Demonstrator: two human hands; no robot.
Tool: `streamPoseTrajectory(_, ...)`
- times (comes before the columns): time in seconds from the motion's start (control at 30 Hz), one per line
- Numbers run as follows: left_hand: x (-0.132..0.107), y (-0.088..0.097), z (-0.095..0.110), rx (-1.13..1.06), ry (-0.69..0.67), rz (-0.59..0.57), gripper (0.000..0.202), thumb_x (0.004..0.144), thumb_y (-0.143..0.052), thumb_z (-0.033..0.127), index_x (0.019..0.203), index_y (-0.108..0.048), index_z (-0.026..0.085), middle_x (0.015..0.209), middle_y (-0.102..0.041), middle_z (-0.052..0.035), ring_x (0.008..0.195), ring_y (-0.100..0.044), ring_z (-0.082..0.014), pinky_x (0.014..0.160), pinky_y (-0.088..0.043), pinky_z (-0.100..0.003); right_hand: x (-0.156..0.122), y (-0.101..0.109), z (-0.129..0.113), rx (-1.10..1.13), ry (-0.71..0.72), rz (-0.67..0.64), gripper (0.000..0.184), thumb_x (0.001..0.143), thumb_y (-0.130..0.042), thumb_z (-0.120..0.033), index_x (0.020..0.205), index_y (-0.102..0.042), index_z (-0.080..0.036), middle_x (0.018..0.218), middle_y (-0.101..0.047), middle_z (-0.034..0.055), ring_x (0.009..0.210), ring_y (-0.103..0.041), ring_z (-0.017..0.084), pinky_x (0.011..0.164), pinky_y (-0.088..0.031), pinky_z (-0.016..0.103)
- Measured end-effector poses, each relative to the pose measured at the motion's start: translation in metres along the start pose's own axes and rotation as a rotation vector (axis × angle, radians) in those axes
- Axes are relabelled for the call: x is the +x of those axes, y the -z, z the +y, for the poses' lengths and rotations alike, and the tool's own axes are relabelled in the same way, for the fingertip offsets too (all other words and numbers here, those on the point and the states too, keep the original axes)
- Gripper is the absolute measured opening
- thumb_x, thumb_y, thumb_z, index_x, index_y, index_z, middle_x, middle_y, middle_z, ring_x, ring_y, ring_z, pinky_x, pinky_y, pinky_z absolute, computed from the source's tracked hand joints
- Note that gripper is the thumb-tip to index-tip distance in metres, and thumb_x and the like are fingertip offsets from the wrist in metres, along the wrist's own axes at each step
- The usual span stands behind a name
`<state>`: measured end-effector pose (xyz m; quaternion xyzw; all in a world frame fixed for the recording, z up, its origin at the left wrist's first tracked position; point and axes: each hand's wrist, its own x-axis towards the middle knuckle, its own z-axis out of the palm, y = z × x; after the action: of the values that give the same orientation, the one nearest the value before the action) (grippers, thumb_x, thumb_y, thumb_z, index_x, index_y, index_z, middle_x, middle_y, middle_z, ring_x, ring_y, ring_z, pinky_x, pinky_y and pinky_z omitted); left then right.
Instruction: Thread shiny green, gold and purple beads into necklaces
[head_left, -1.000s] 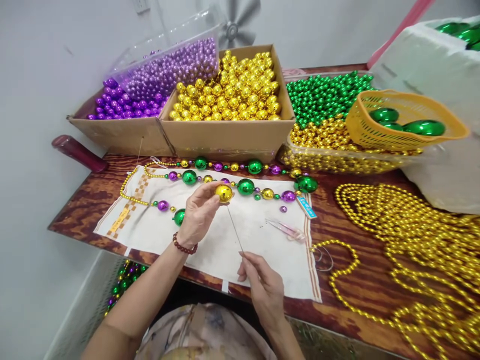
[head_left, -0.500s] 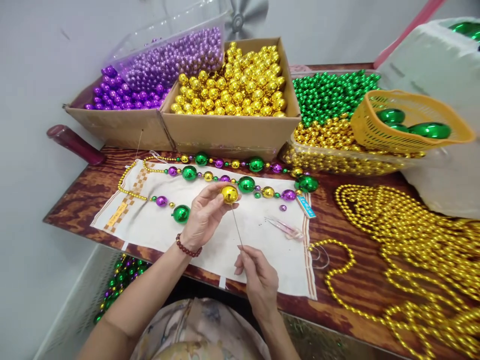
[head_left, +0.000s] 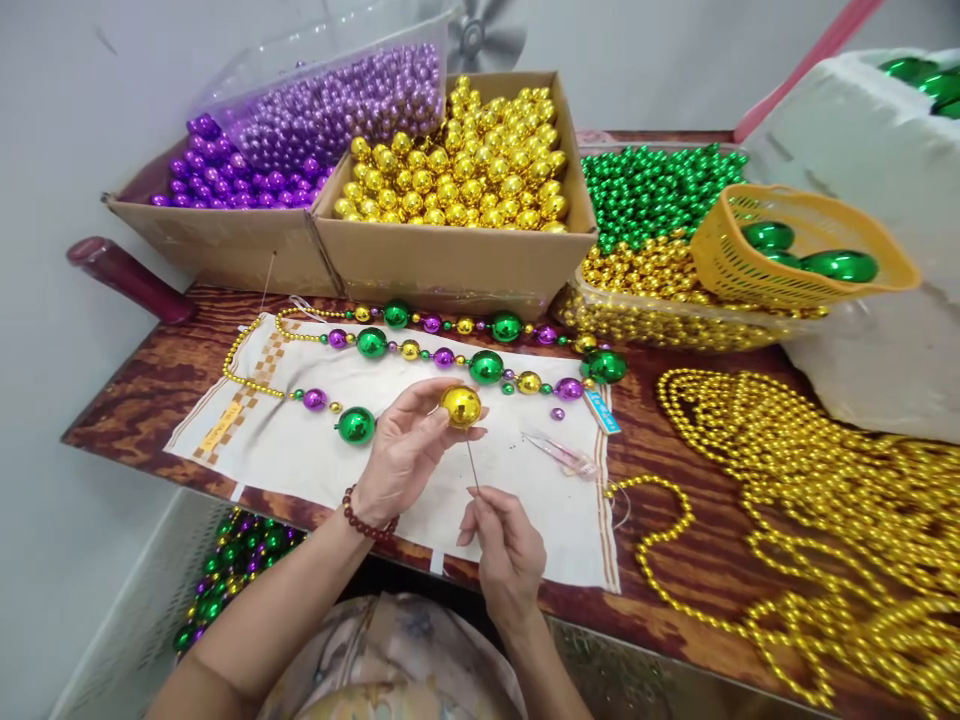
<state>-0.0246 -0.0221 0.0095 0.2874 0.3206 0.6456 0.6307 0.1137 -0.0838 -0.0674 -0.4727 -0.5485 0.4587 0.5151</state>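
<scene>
Left hand (head_left: pixel 397 450) grip holds a glossy, round gold bead (head_left: pixel 460 406) above white cloth (head_left: pixel 300 460); right hand (head_left: pixel 511 548) grip pinches a thin, straight needle (head_left: pixel 472 465) beneath it. Shiny beaded strand (head_left: pixel 487 367) lies behind, cardboard box (head_left: pixel 450 262) beyond on wood-grained tabletop (head_left: pixel 139 395).

L forearm (head_left: pixel 274 605) is extended fwd & inward from lower L; L hand (head_left: pixel 409 435) is raised approx. mid-view, w/ L thumb (head_left: pixel 432 428) opposed to the fingers in a closed grip. R hand (head_left: pixel 508 548) is held lower, to the R & nearer the torso (head_left: pixel 375 650), w/ R fingertips (head_left: pixel 478 493) pinched tog. & remaining fingers curled. R forearm (head_left: pixel 553 665) is angled up from the bottom edge, partly cut off. Hands aren't joined.
</scene>
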Motion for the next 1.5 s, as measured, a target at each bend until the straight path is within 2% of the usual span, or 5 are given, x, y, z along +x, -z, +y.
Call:
streamPoseTrajectory(0.4,0.000,0.001,0.009,-0.014,0.022,0.008,0.028,0.083,-0.077,0.031,0.109,-0.070,0.025,0.115,-0.072,-0.0057,0.101,-0.072,-0.0212,0.089,-0.062,-0.037,0.008,-0.003,-0.009,-0.027,0.025,-0.017,0.020,0.103,-0.048,-0.028,0.100,-0.065,-0.018,0.057,-0.052,-0.0062,0.044,-0.051,0.009,0.048,-0.043,0.022)
streamPoseTrajectory(0.73,-0.004,-0.006,0.016,0.129,-0.114,-0.001,0.024,0.083,-0.078,0.031,0.106,-0.071,0.027,0.110,-0.070,-0.0036,0.094,-0.071,-0.0192,0.090,-0.062,-0.043,0.006,-0.004,-0.002,-0.119,0.188,-0.064,0.020,0.101,-0.047,-0.022,0.104,-0.066,-0.020,0.062,-0.056,-0.0038,0.046,-0.050,0.010,0.048,-0.042,0.024)
streamPoseTrajectory(1.0,-0.019,-0.011,0.014,0.321,-0.300,-0.033,0.030,0.083,-0.076,0.024,0.113,-0.072,0.027,0.116,-0.065,-0.0069,0.104,-0.064,-0.0198,0.096,-0.058,-0.037,0.008,-0.006,-0.002,-0.005,0.139,-0.062,0.021,0.101,-0.046,-0.018,0.105,-0.066,-0.019,0.060,-0.055,-0.0048,0.050,-0.056,0.010,0.052,-0.045,0.023)
streamPoseTrajectory(1.27,-0.007,-0.008,0.017,0.147,-0.120,-0.008,0.026,0.082,-0.078,0.030,0.108,-0.074,0.027,0.100,-0.071,-0.0041,0.086,-0.069,-0.0177,0.087,-0.062,-0.041,0.002,-0.007,-0.003,-0.067,0.218,-0.002,0.019,0.101,-0.047,-0.015,0.105,-0.066,-0.020,0.061,-0.059,-0.0045,0.048,-0.057,0.011,0.053,-0.046,0.024)
streamPoseTrajectory(1.5,-0.001,-0.002,0.021,0.054,-0.059,0.041,0.027,0.082,-0.077,0.029,0.109,-0.075,0.025,0.108,-0.073,-0.0051,0.093,-0.071,-0.0170,0.087,-0.061,-0.033,-0.002,-0.005,0.004,-0.107,0.227,-0.049,0.020,0.100,-0.047,-0.013,0.106,-0.065,-0.018,0.062,-0.059,-0.0046,0.046,-0.056,0.009,0.052,-0.048,0.023)
